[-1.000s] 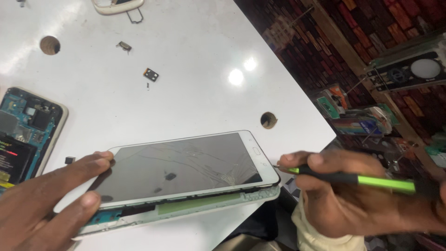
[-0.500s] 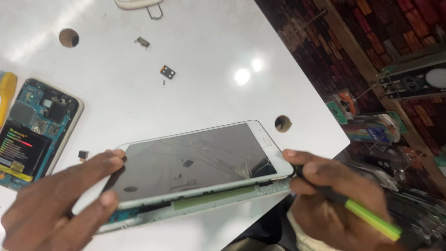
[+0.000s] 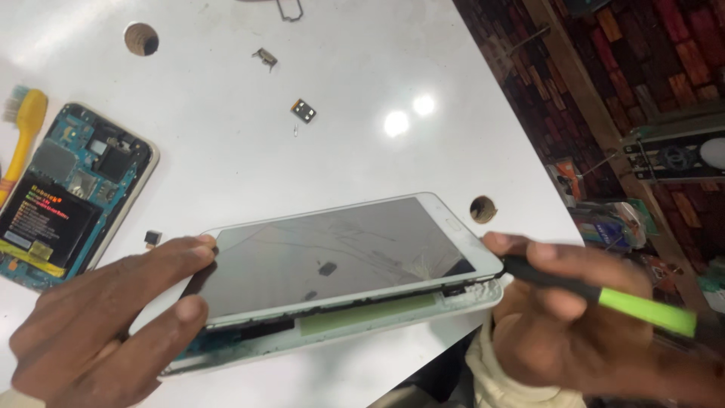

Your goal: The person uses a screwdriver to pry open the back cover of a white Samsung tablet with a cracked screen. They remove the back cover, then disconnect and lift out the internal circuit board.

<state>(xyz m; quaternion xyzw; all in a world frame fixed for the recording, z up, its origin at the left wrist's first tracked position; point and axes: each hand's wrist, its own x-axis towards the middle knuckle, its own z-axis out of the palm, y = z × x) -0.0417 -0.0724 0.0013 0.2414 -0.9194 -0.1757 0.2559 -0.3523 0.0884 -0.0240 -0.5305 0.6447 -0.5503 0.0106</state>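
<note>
Glossy white table [image 3: 362, 68] fills most of the view, dotted with lamp glare and three round holes, one at 11 o'clock [image 3: 141, 38]. At 6 o'clock lies a white tablet with cracked dark glass [image 3: 340, 257], its screen lifted off the white back shell along the near edge. The left hand [image 3: 106, 317] presses its fingers on the screen's left end, grip open and flat. The right hand [image 3: 574, 317] is clenched around a black and green pry tool [image 3: 604, 296], tip at the tablet's right corner. An opened phone with bare blue circuit board [image 3: 72, 196] rests at 9 o'clock beside a yellow brush [image 3: 23, 128]. Dark patterned brick floor [image 3: 604, 68] runs from 1 to 3 o'clock.
</note>
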